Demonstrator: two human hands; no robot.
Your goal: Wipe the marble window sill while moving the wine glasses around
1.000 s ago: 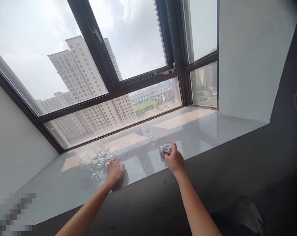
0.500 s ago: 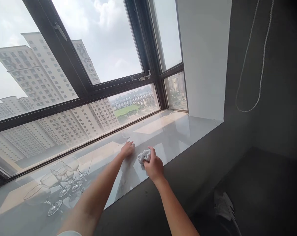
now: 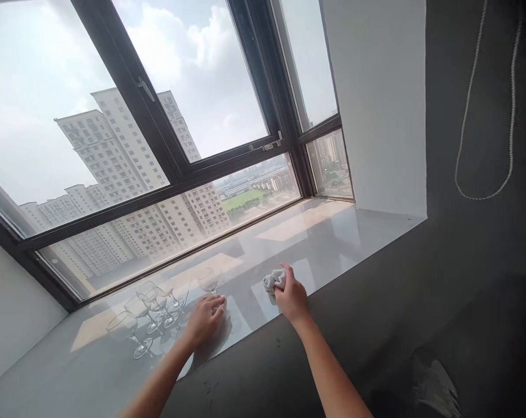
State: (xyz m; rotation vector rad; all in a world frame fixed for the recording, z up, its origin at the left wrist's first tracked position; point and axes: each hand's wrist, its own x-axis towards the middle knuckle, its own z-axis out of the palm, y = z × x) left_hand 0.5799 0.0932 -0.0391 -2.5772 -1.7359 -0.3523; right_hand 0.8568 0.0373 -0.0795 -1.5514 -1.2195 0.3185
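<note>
Your left hand (image 3: 205, 320) is half curled on the windowsill (image 3: 324, 255), thumb and fingertips gathered low at the stem of a wine glass (image 3: 209, 281). It seems to have hold of that glass, but your fingers hide the foot, so how firm the grip is cannot be told. The glass stands upright, just right of a group of glasses (image 3: 154, 325) and on the far side of your fingers. Your right hand (image 3: 292, 297), further right, is closed around a bunched grey cloth (image 3: 273, 281), well apart from the glassware.

Your main risk is on the left. The group is near your wrist and the glass you have, so a leftward swing of the hand or bowl could knock one glass into the next. Clear rims against bright reflections would make that gap easy to misjudge; whether any in the group already touch, you cannot tell from this angle. With your fingers so low, the bowl is top-heavy above them and could tip if the foot dragged. Your sill looks glossy, so a nudged foot might slide. Toward the near edge, a toppled glass could roll off and drop.
</note>
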